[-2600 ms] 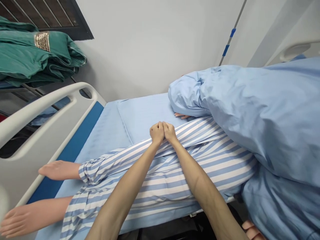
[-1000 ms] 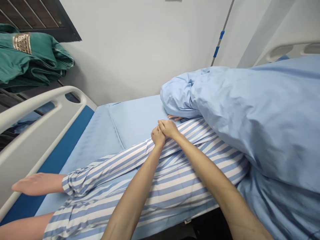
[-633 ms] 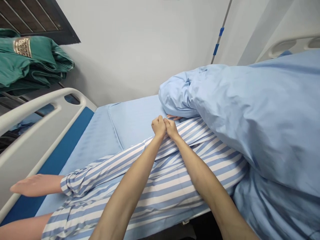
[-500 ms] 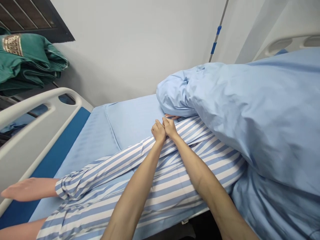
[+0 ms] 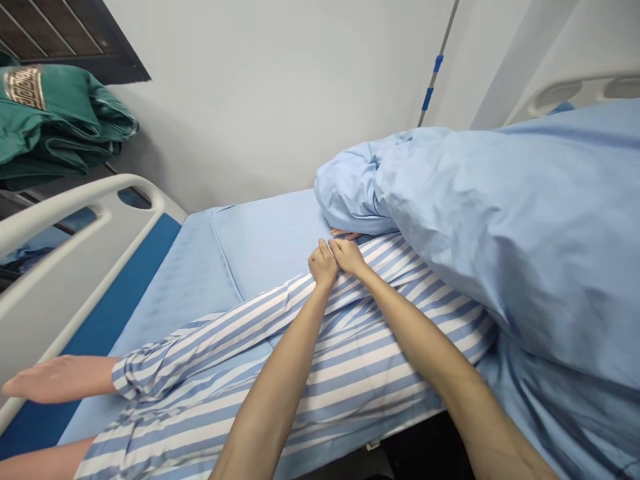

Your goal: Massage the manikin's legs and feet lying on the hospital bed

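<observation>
The left hand and right hand were shifted slightly along the blue-and-white striped cotton gown sleeve, curled upon it, though a firm grasp could not be confirmed.

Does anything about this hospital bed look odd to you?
Yes. The figure in striped pyjamas looks like a mannequin: its bare foot is smooth and doll-like, and stiff pink fingers poke out under the bunched blue duvet.

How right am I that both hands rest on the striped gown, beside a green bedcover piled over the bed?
Not quite: the bedcover is light blue, not green, as the head view shows. The left hand and right hand do rest on the striped gown beside it.
</observation>
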A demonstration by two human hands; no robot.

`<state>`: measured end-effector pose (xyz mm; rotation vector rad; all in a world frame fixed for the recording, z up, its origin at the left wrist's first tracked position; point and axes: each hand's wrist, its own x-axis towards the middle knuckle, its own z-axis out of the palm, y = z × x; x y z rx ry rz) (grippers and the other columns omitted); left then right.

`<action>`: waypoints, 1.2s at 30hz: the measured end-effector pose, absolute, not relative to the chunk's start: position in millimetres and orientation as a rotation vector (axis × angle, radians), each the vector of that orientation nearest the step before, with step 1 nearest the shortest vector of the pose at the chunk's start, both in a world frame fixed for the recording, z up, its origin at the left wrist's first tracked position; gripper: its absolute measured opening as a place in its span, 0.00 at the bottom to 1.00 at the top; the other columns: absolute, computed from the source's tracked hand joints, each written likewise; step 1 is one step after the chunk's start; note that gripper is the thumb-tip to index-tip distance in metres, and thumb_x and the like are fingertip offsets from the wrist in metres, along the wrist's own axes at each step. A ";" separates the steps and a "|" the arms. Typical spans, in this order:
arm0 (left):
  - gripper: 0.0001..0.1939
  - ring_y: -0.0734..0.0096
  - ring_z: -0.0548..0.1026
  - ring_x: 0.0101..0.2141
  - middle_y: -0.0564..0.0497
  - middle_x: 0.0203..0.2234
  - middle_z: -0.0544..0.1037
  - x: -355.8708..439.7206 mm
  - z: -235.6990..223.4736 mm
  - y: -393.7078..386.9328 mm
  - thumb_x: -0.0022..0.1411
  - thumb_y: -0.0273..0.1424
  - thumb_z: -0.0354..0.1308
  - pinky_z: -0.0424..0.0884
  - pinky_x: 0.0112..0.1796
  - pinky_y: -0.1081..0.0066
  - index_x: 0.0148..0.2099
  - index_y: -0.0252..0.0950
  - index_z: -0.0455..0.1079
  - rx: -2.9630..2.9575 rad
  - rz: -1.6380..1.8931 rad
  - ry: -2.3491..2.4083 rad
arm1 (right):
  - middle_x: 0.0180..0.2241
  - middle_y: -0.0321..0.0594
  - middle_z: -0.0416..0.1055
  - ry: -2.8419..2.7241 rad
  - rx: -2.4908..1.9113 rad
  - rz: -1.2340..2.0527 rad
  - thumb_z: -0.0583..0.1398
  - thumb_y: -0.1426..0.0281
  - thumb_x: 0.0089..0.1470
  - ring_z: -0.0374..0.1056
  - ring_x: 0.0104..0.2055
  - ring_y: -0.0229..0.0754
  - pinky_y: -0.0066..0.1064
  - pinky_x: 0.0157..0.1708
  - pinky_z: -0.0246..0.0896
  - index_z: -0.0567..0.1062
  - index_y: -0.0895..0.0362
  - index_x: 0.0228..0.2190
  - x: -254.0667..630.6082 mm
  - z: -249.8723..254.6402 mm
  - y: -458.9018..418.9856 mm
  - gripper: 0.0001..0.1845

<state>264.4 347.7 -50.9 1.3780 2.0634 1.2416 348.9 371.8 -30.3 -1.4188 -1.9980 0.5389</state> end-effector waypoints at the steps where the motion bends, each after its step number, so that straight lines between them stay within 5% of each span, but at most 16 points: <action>1: 0.25 0.59 0.76 0.37 0.41 0.30 0.80 265.1 -50.6 347.0 0.74 0.36 0.38 0.65 0.41 0.65 0.38 0.37 0.77 1.370 1.229 2.080 | 0.27 0.42 0.76 -1.932 -1.409 0.560 0.51 0.65 0.68 0.68 0.32 0.42 0.30 0.34 0.53 0.73 0.55 0.23 349.9 -35.6 371.9 0.23; 6: 0.27 0.62 0.76 0.35 0.41 0.31 0.82 277.2 -35.7 343.7 0.74 0.35 0.39 0.64 0.39 0.68 0.31 0.36 0.76 1.466 1.157 2.103 | 0.21 0.36 0.68 -1.628 -1.225 0.728 0.52 0.61 0.65 0.62 0.27 0.40 0.30 0.33 0.55 0.67 0.54 0.19 354.3 -50.1 375.7 0.24; 14: 0.28 0.66 0.76 0.33 0.44 0.32 0.83 301.0 -21.3 358.4 0.75 0.34 0.39 0.62 0.35 0.71 0.32 0.36 0.78 1.580 1.192 2.058 | 0.22 0.37 0.68 -1.280 -1.038 1.032 0.53 0.55 0.63 0.65 0.30 0.41 0.32 0.35 0.64 0.70 0.55 0.23 365.3 -51.5 391.0 0.23; 27: 0.27 0.62 0.78 0.44 0.38 0.45 0.83 302.1 -26.2 347.6 0.76 0.33 0.38 0.64 0.41 0.69 0.42 0.35 0.80 1.612 0.816 2.195 | 0.37 0.45 0.81 -1.845 -1.443 0.649 0.54 0.63 0.66 0.75 0.49 0.48 0.33 0.53 0.63 0.82 0.55 0.32 380.2 -16.5 389.6 0.19; 32: 0.26 0.63 0.77 0.39 0.42 0.39 0.84 298.7 -36.4 352.2 0.74 0.35 0.40 0.62 0.39 0.69 0.35 0.37 0.79 1.574 0.942 2.131 | 0.37 0.44 0.82 -1.776 -1.360 0.702 0.53 0.62 0.67 0.74 0.48 0.46 0.32 0.51 0.64 0.82 0.55 0.34 386.4 -30.2 388.2 0.20; 36: 0.25 0.68 0.73 0.30 0.47 0.25 0.79 302.6 -34.2 361.8 0.70 0.33 0.43 0.60 0.34 0.71 0.24 0.36 0.72 1.512 1.138 1.979 | 0.27 0.40 0.78 -1.592 -1.224 0.816 0.53 0.58 0.65 0.73 0.38 0.44 0.32 0.45 0.65 0.80 0.57 0.28 388.3 -42.4 392.1 0.24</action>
